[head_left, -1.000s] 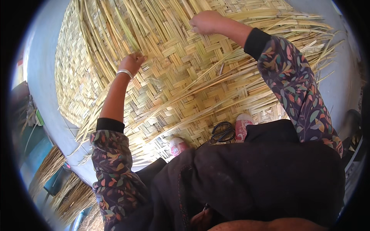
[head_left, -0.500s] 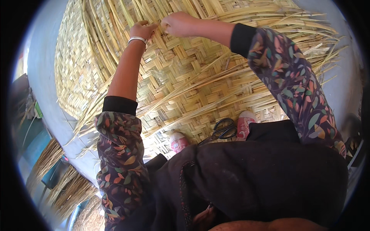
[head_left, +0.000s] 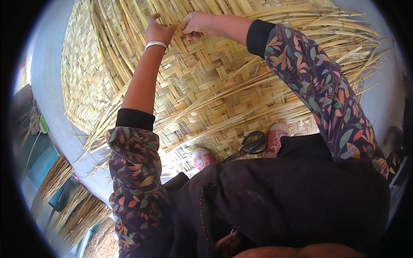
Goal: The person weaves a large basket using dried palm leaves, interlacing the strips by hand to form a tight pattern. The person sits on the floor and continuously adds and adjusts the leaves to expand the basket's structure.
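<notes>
A large woven mat of pale yellow-green flat strips (head_left: 198, 103) spreads beneath both hands. My left hand (head_left: 159, 31), a white bangle at its wrist, rests at the mat's far part among loose strips, thumb spread away from the fingers. Close on its right, my right hand (head_left: 197, 23) has its fingers curled and pinched at a strip; the strip's end is hard to make out. The two hands nearly meet at the thumb side. Black-handled scissors (head_left: 254, 142) lie on the mat close to my body, between my feet.
Long unwoven strips (head_left: 301, 19) fan out past the mat's right side. More loose strips (head_left: 114, 56) run along its left part. My pink-patterned shoes (head_left: 277, 136) stand on the near part. Bundles of dry stalks (head_left: 79, 215) lie at the lower left, beside a blue object (head_left: 41, 161).
My left thumb and fingers have spread further apart. The right hand has turned slightly, showing more of its curled fingers, and its forearm has shifted a little left.
</notes>
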A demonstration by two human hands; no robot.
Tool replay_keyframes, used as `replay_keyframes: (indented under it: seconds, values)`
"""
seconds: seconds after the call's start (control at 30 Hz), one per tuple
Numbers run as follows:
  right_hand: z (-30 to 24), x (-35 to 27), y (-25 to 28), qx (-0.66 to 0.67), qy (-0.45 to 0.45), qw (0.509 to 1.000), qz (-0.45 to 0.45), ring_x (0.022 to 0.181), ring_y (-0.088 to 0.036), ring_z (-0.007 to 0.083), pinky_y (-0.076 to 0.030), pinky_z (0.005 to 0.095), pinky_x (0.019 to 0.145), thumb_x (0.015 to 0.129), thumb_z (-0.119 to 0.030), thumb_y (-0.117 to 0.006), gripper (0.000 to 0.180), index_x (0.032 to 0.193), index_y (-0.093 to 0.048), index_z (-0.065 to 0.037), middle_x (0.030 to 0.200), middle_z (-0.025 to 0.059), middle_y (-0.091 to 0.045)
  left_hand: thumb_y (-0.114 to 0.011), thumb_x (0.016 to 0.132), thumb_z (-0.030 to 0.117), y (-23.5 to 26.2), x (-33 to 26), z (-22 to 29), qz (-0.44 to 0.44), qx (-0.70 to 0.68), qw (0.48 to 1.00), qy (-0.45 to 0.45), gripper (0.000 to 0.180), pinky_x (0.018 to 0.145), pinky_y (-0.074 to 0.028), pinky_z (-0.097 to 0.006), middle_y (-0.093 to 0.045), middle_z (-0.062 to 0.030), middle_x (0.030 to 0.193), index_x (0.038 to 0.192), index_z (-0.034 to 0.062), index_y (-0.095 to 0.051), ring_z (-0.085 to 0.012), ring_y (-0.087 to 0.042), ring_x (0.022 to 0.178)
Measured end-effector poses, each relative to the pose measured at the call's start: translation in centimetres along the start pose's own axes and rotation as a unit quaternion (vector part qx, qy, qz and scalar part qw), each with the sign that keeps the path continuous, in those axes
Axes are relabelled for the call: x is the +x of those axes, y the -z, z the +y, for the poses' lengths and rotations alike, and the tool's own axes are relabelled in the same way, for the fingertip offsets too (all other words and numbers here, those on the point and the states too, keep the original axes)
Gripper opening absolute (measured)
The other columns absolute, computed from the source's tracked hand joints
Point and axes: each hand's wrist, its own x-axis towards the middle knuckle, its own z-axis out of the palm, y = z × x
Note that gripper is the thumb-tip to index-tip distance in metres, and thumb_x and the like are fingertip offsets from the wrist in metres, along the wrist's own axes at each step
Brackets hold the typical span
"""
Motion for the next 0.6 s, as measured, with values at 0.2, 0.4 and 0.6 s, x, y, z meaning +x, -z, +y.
replay_keyframes:
  seconds: [0.2, 0.4, 0.6]
  values:
    - [0.5, 0.6, 0.1, -0.005, 0.024, 0.999, -0.025, 0.056, -0.06, 0.0107, -0.047, 0.0235, 0.046, 0.082, -0.004, -0.056, 0.007, 0.087, -0.06, -0.004, 0.068, 0.0053, -0.062, -0.079, 0.064, 0.024, 1.1, 0.5, 0.8, -0.083, -0.038, 0.994, 0.052, 0.062, 0.073, -0.051, -0.032, -0.066, -0.0118, 0.084, 0.115, 0.0029, -0.051, -0.0235, -0.064, 0.078]
    - [0.9, 0.4, 0.1, 0.009, 0.017, 0.999, -0.043, 0.063, -0.066, 0.0155, -0.052, 0.0259, 0.048, 0.086, -0.004, -0.056, 0.011, 0.097, -0.055, -0.002, 0.076, 0.0088, -0.062, -0.081, 0.063, 0.02, 0.8, 0.3, 1.0, -0.056, -0.033, 0.996, 0.054, 0.065, 0.072, -0.051, -0.031, -0.065, -0.0138, 0.092, 0.117, 0.0003, -0.05, -0.0206, -0.063, 0.082]
    - [1.1, -0.2, 0.2, -0.055, 0.079, 0.995, 0.001, 0.061, -0.066, 0.0184, -0.052, 0.0281, 0.05, 0.084, -0.003, -0.056, 0.005, 0.087, -0.053, 0.0, 0.071, 0.0123, -0.064, -0.077, 0.065, 0.019, 0.8, 0.4, 0.3, -0.087, -0.076, 0.99, 0.08, 0.033, 0.064, -0.049, -0.029, -0.063, -0.0087, 0.076, 0.087, -0.0023, -0.064, -0.016, -0.058, 0.068]
